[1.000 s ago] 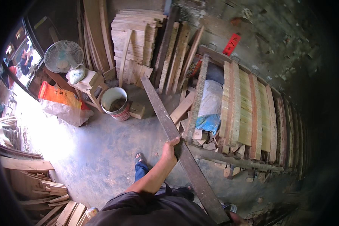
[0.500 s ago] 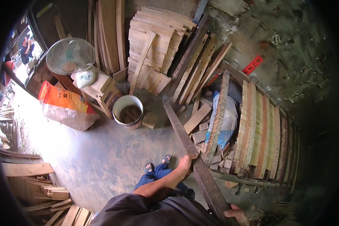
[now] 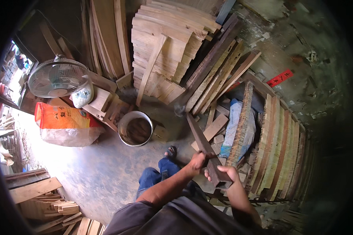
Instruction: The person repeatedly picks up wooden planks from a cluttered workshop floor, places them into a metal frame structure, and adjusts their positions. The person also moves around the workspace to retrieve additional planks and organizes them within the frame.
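Note:
A long, dark brown, rectangular hollow tube (image 3: 200,137) slants away from me, its open near end facing up toward me. My left hand (image 3: 197,161) is closed around its left side. Close by, my right hand (image 3: 226,174) grips the tube just short of that near end, thumb on top and fingertips showing at the left edge. The far end comes down close to the floor near the leaning boards. Whether it touches the floor, I cannot tell.
At my right stands a rack of wooden strips (image 3: 268,145) with a rough slat (image 3: 241,125), a blue-white sack (image 3: 236,127) and wood offcuts. Ahead are a bucket (image 3: 121,129), a stacked plank pile (image 3: 164,35) and leaning boards (image 3: 215,74). A fan (image 3: 59,78) and an orange-white sack (image 3: 68,133) stand left.
My right hand has come up and inward, now close to my left hand. The tube's near end has risen with it, showing its hollow opening. My view has shifted and one foot has moved.

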